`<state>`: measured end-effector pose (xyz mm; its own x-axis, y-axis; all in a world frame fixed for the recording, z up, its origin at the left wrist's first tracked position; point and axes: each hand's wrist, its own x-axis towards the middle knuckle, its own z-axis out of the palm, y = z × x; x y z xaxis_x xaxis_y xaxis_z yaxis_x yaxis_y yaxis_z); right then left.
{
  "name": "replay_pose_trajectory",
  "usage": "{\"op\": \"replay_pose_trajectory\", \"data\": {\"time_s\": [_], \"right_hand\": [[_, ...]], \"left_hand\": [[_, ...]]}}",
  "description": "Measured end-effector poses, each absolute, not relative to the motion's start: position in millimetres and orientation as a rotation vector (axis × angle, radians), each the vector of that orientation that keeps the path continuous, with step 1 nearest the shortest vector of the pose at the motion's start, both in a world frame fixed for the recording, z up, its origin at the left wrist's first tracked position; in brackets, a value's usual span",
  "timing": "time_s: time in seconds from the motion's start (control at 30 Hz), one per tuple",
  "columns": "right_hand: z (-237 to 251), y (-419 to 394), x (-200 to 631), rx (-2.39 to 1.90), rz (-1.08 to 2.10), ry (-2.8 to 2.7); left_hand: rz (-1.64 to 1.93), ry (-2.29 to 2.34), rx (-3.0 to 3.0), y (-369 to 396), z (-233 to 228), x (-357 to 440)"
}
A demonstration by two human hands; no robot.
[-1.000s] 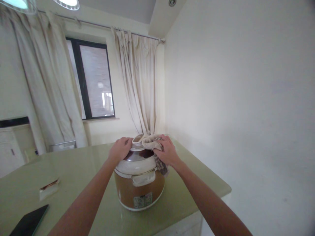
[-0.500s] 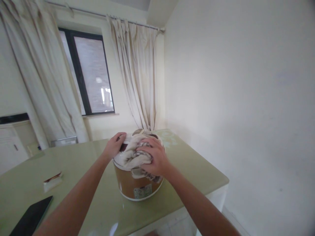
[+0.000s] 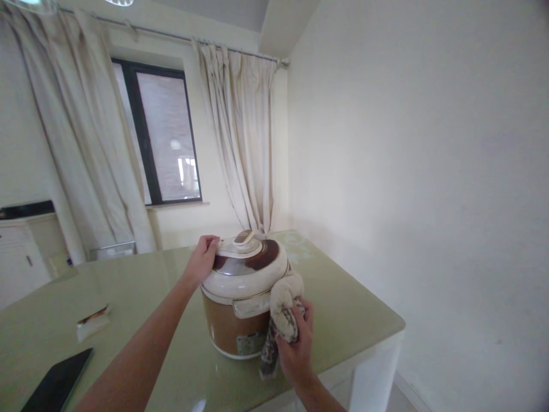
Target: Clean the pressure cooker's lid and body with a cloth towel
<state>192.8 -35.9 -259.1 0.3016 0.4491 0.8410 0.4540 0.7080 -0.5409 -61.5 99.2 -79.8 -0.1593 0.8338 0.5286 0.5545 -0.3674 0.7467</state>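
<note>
A rice cooker point(image 3: 238, 284) with a white lid and tan body stands upright on the pale green table point(image 3: 171, 320). My left hand point(image 3: 202, 260) grips the left edge of its lid, fingers curled over the rim. On the cooker's near right side, my right hand point(image 3: 298, 337) is closed around a bunched cloth point(image 3: 283, 300), cream with a grey-brown patterned part. The cloth touches the cooker's side, and one end hangs down beside the body. Part of the right fingers is hidden in its folds.
A dark flat tablet-like device point(image 3: 58, 382) lies at the table's front left. Behind it is a small pale packet point(image 3: 93, 321) with a brownish strip. Past the table's right edge rises a white wall point(image 3: 407, 171). Curtains point(image 3: 240, 126) hang by the window point(image 3: 167, 134).
My right hand has taken the cloth from the lid's top down to the cooker's right side, uncovering the lid. My left hand stays at the lid's left edge.
</note>
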Motion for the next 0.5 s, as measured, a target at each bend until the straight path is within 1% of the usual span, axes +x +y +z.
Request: {"op": "replay_pose_trajectory", "data": {"time_s": [0.07,0.2,0.27,0.3,0.33,0.4,0.47,0.5], "right_hand": [[-242,-35,199,-0.791,0.018,-1.297],[-160,2,227,-0.870,0.079,-1.344],[-125,34,240,-0.893,0.213,-1.345],[-114,50,245,-0.899,0.320,-1.356],[-110,64,250,-0.924,0.421,-1.341],[-121,82,256,-0.962,0.571,-1.263],[-152,81,257,-0.999,0.606,-1.149],[-172,72,255,-1.017,0.575,-1.093]], "left_hand": [[1.572,1.576,1.840,101,-82,-63],[1.565,1.536,1.810,102,-82,-65],[1.551,1.483,1.782,103,-82,-66],[1.560,1.447,1.769,104,-83,-66],[1.578,1.412,1.759,106,-83,-67],[1.605,1.369,1.739,108,-85,-67],[1.620,1.372,1.721,108,-86,-66],[1.633,1.389,1.707,107,-86,-66]]}}
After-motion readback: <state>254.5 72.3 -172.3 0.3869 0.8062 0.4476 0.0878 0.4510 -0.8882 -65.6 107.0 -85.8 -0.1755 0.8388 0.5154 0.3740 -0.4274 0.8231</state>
